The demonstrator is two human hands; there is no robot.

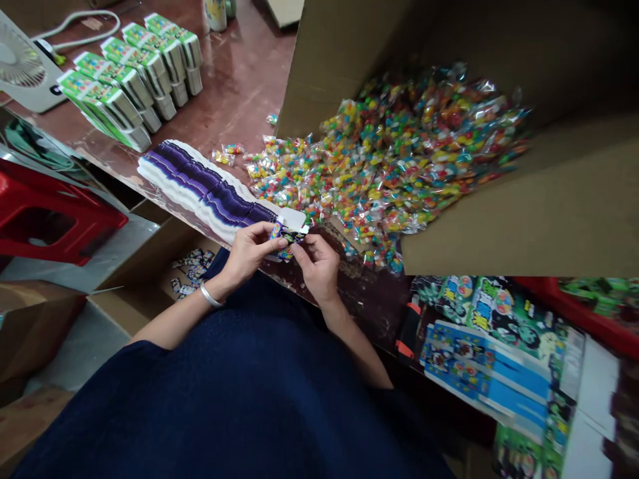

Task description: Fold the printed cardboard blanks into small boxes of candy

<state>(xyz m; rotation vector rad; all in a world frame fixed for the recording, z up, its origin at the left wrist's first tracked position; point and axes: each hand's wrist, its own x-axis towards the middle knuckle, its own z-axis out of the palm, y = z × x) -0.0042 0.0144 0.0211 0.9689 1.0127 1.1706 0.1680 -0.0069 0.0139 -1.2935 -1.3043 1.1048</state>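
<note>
Between my two hands, close to the table's front edge, is a small dark printed candy box [292, 234] with a white flap. My left hand [252, 249] pinches its left end between thumb and fingers. At its right end, my right hand [317, 263] has thumb and fingers closed on the box too. A long fanned row of flat purple-and-white cartons [200, 186] lies just left of the box. Beyond my hands spreads a big heap of clear candy packets [379, 159] with many-coloured sweets. Fingers partly cover the box.
An open cardboard carton [499, 226] on its side holds the heap. Banded green carton stacks [134, 73] and a white fan [24, 66] stand at the back left. Below left, an open box [134, 306] contains small packs; a red stool [54, 213] is beside it. Printed cardboard sheets [519, 379] lie right.
</note>
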